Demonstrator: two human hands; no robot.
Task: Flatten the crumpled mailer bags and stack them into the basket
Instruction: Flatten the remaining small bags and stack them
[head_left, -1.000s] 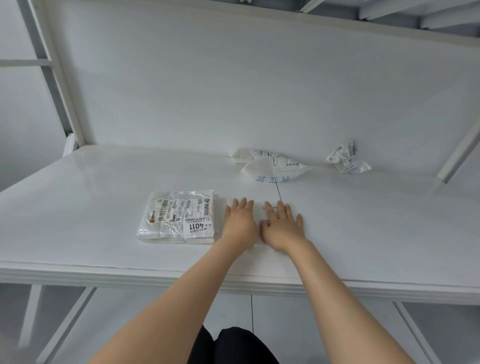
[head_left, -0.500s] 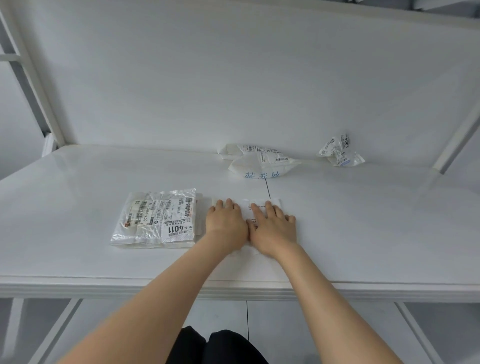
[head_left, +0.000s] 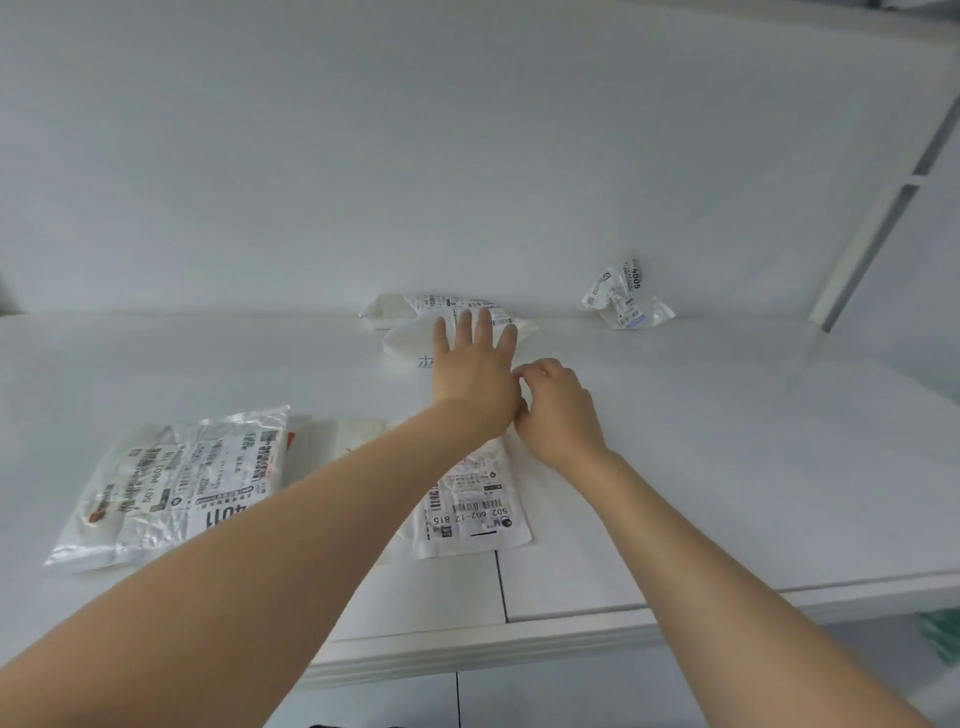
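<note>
White table holds all bags. Clear flattened bag w/ 4011 label lies front left. Flat white mailer is just beside it, under the forearms. Puffy white mailer sits at back wall, L hand over it, fingers straight & spread. Small crumpled bag is back right. R hand is curled beside L hand; can't tell if it grips anything.

Tabletop: white, smooth, slight sheen, soft reflections near the back edge. Back panel: white, matt, even. Clear mailer bag: thin transparent plastic film, glossy, crinkled with bright highlights, matt paper label stuck on. Flattened white mailer: opaque white plastic, mostly matt, light creases, printed paper label. Puffy white mailer: opaque white plastic, smooth, low sheen. Crumpled clear bag: glossy film, heavily wrinkled. Upright post: white painted, smooth, material unclear.
</note>
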